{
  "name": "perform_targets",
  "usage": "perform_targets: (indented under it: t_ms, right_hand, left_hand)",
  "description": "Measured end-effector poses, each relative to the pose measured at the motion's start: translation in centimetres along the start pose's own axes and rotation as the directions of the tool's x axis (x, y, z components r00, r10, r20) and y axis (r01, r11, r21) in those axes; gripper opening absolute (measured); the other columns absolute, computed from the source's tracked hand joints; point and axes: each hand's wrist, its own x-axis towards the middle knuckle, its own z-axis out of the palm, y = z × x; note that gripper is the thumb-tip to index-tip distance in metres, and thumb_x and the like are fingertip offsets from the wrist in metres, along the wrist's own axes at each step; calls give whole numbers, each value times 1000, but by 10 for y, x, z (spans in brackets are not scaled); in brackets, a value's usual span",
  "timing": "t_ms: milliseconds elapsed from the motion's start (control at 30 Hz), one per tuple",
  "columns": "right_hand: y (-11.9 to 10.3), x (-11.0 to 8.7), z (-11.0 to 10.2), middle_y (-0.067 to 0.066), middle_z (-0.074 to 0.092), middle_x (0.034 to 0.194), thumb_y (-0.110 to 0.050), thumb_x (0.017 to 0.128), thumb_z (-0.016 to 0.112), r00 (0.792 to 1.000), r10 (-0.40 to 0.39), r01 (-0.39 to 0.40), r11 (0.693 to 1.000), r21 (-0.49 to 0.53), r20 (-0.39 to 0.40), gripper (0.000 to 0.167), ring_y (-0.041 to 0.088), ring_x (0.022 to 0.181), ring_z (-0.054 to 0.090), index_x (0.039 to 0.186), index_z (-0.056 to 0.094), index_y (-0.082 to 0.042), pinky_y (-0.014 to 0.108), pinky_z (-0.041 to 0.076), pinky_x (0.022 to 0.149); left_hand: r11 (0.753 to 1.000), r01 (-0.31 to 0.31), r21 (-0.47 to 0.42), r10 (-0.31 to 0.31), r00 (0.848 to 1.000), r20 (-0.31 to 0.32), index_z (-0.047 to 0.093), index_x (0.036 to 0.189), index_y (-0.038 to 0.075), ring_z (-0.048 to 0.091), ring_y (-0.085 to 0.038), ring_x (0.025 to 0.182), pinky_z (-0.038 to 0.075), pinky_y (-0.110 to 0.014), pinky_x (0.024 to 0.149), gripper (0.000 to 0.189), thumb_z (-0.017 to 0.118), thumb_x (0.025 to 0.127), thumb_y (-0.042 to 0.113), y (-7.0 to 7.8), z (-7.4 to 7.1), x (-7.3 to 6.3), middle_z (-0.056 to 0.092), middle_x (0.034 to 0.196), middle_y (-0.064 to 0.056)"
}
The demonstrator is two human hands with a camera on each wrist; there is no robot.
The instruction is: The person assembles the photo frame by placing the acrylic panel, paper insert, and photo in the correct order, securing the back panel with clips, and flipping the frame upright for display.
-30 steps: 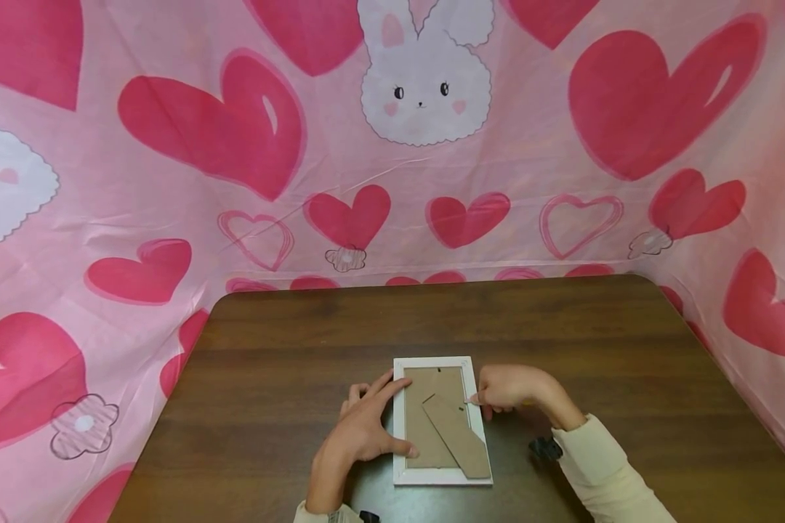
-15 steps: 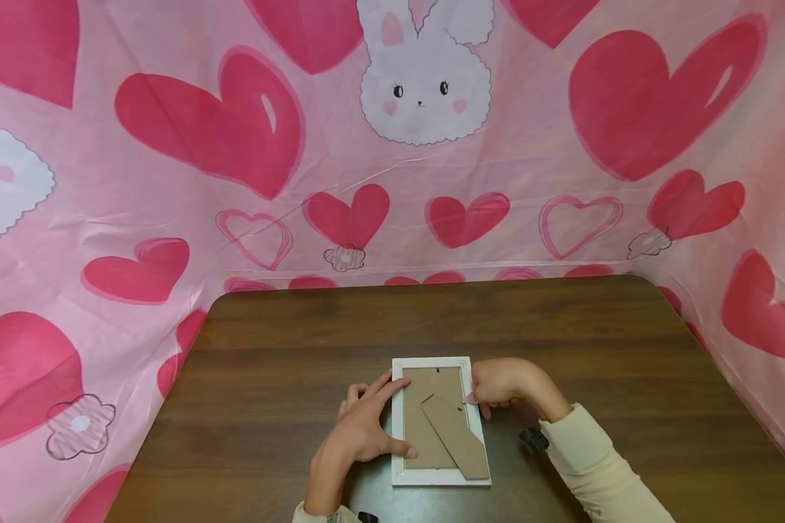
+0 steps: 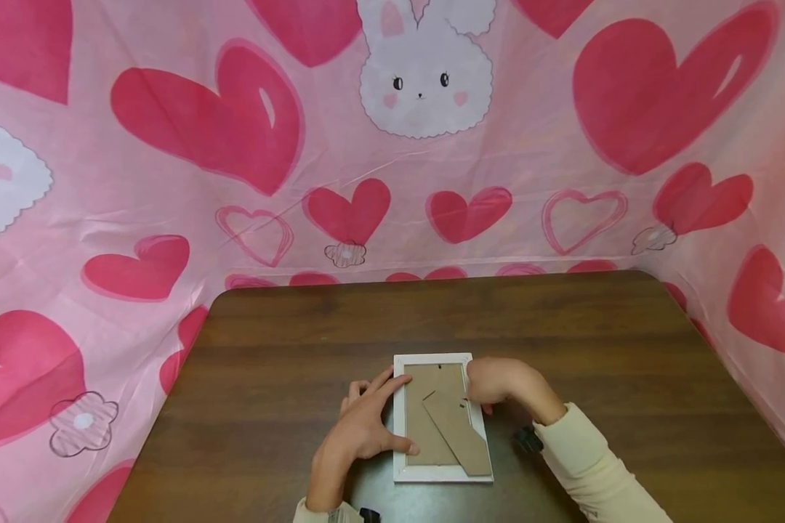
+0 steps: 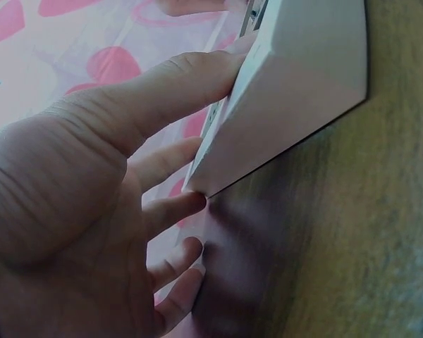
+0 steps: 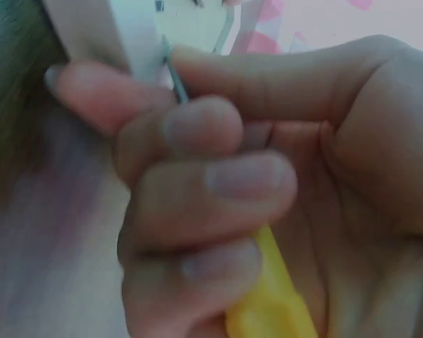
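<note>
A white picture frame lies face down on the wooden table, its brown backing board and slanted easel leg showing. My left hand rests on its left side, fingers spread, thumb and index finger reaching over the border onto the backing. In the left wrist view, the thumb presses on the frame's top face. At the right border, my right hand grips a small screwdriver by its yellow handle. The thin metal shaft points at the inner edge of the border, beside the thumb and index finger.
The brown table extends around the frame on every side. A pink cloth with hearts and rabbits hangs behind and beside it. A black wrist device sits by the right cuff.
My right hand has shifted left, further over the frame's right border, with the screwdriver in its grip. The left hand keeps its hold in place, and the frame lies as before.
</note>
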Motion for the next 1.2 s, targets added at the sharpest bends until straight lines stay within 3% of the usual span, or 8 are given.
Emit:
perform_targets:
  t_ms: [200, 300, 433, 567, 700, 800, 1033, 1200]
  right_hand:
    - [15, -12, 4, -6, 47, 54, -13, 101, 63, 996, -44, 55, 989, 140, -80, 39, 9, 50, 36, 64, 68, -4, 24, 27, 51]
    - [9, -23, 10, -6, 42, 56, -13, 100, 66, 986, -16, 35, 993, 110, -165, 36, 11, 53, 36, 64, 65, -8, 27, 28, 53]
    - [-4, -37, 22, -6, 49, 61, -13, 97, 70, 961, -7, 21, 999, 48, -275, 28, 12, 57, 43, 70, 62, -14, 29, 34, 54]
    - [-11, -45, 34, -11, 51, 63, -22, 97, 74, 943, -122, 134, 991, 17, -310, 25, 6, 57, 45, 75, 60, -21, 25, 36, 52]
    - [-13, -48, 47, -17, 46, 66, -27, 93, 80, 912, -302, 301, 952, -48, -276, 32, -3, 60, 41, 70, 57, -25, 20, 35, 54]
    - [-16, -46, 57, -18, 46, 70, -28, 90, 82, 891, -376, 363, 927, -96, -255, 36, -5, 63, 40, 66, 55, -26, 19, 35, 56]
    - [-25, -44, 75, -18, 45, 71, -32, 87, 85, 864, -375, 313, 923, -224, -336, 38, -4, 59, 37, 63, 55, -28, 20, 33, 54]
    - [-28, -43, 82, -18, 44, 70, -36, 86, 86, 854, -365, 287, 925, -248, -372, 38, -4, 58, 36, 64, 55, -28, 21, 32, 54]
  left_hand:
    - [1000, -5, 6, 5, 1000, 6, 46, 154, 47, 32, -29, 135, 35, -54, 99, 108, 101, 61, 47, -1, 0, 1, 31, 172, 9]
    - [1000, -15, 5, 15, 1000, -1, 46, 155, 46, 32, -30, 135, 34, -54, 99, 108, 101, 62, 47, 0, -1, 2, 31, 173, 7]
    - [1000, -13, 5, 13, 1000, -1, 46, 155, 46, 32, -29, 135, 34, -53, 99, 108, 101, 62, 46, 0, -2, 2, 31, 173, 8]
    - [1000, -8, 1, 8, 1000, -1, 46, 155, 46, 33, -29, 135, 34, -54, 100, 107, 101, 62, 46, 0, -1, 1, 32, 173, 8]
    - [1000, -8, 2, 8, 1000, 0, 47, 155, 46, 33, -29, 136, 34, -54, 101, 107, 101, 63, 45, 0, 0, 1, 32, 172, 8]
    - [1000, -15, 3, 15, 1000, -1, 47, 155, 45, 33, -30, 135, 34, -55, 101, 107, 101, 63, 44, -1, 0, 1, 32, 172, 7]
    - [1000, -16, -2, 16, 1000, -3, 47, 155, 44, 33, -29, 135, 34, -54, 101, 107, 101, 63, 45, -2, 0, 0, 32, 173, 8]
    - [1000, -21, 1, 21, 1000, 1, 47, 155, 44, 33, -30, 136, 34, -56, 102, 107, 100, 63, 45, -2, 0, 0, 32, 172, 7]
